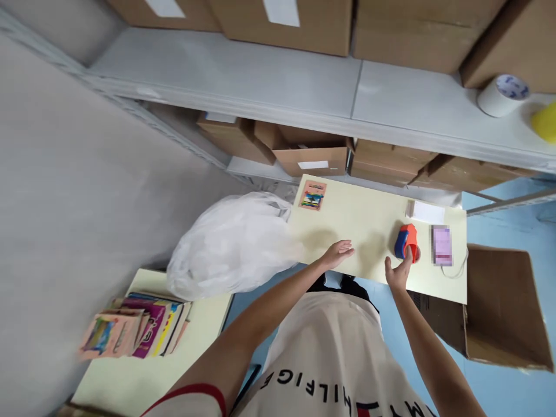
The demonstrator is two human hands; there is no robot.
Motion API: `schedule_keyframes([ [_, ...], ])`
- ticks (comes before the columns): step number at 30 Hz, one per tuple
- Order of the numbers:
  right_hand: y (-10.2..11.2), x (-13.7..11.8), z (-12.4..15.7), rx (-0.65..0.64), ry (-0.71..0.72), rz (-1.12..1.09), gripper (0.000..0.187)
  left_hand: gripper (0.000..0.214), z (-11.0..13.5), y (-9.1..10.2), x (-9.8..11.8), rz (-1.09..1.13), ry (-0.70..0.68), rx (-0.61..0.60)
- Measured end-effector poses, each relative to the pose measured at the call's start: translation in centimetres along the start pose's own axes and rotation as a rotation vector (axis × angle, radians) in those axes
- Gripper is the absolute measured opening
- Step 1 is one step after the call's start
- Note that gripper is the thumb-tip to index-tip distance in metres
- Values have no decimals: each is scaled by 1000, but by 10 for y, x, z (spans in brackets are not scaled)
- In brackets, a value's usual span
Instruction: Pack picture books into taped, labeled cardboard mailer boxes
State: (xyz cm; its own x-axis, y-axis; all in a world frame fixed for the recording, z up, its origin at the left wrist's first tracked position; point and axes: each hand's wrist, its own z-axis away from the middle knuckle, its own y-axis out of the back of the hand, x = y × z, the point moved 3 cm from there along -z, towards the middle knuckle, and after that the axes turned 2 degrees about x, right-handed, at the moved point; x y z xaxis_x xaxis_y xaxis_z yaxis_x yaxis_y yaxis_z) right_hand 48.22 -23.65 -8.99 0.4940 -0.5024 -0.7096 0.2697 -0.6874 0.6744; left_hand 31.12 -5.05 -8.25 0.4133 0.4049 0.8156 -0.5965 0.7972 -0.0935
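My left hand [337,255] hovers over the front edge of the cream table [360,202], fingers stretched out and holding nothing. By the table's right part, my right hand [398,274] is at an orange and blue tape dispenser [406,242]. Its thumb stands apart, and its fingers reach the near side of the dispenser without visibly closing round it. A pink booklet with a colourful cover [313,195] lies at the table's far left corner. Right of the dispenser are a purple pack [442,245] and a white stack of paper or cards [426,212].
A large white plastic bag [234,246] bulges at the table's left. Several books [147,327] are piled on a second table [115,379]. An open cardboard box [504,307] stands at right. Ahead, a grey shelf [243,66] carries boxes and a tape roll [503,95].
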Motion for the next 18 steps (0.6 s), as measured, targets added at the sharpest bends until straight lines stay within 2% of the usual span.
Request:
schedule_keyframes([
  [3,-43,-48,6,-214,107,-94,58,47,35,51,4,-147,-156,170],
  [6,-100,-101,11,-502,181,-192,40,38,76,104,7,-407,-320,395],
  [9,-159,-152,17,-745,159,-245,25,33,111,155,5,-671,-376,614],
  [12,-208,-190,27,-950,5,-281,20,41,130,203,-2,-838,-259,787],
  [14,-227,-207,32,-1026,-62,-296,18,53,134,230,-8,-881,-127,833],
  [16,-234,-219,32,-1033,-58,-307,15,63,132,252,-10,-887,-21,817],
  [18,-230,-229,27,-1002,-26,-322,13,70,125,265,-9,-897,17,771],
])
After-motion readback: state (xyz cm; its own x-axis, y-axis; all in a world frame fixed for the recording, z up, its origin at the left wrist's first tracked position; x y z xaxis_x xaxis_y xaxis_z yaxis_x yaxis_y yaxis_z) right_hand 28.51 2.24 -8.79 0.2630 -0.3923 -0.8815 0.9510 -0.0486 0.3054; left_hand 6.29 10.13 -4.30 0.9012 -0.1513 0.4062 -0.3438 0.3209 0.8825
